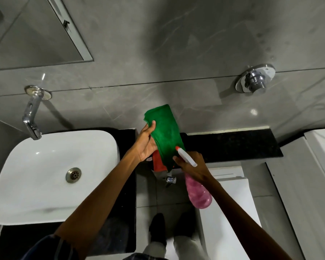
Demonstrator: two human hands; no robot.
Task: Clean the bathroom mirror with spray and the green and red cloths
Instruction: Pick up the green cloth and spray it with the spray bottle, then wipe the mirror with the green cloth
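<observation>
My left hand [146,142] grips the green cloth [165,134], which hangs folded in front of the grey tiled wall. Under it, a red cloth [158,161] shows partly, also in my left hand. My right hand [192,165] holds a spray bottle [198,192] with pink liquid; its white head with the red nozzle tip [177,148] points at the green cloth from close by. The mirror [32,34] hangs on the wall at the upper left, above the sink.
A white basin [26,166] with a chrome wall tap [31,117] sits on a black counter at left. A black stone ledge [233,145] runs right of my hands, a chrome flush valve [255,78] above it, a white toilet [231,186] below.
</observation>
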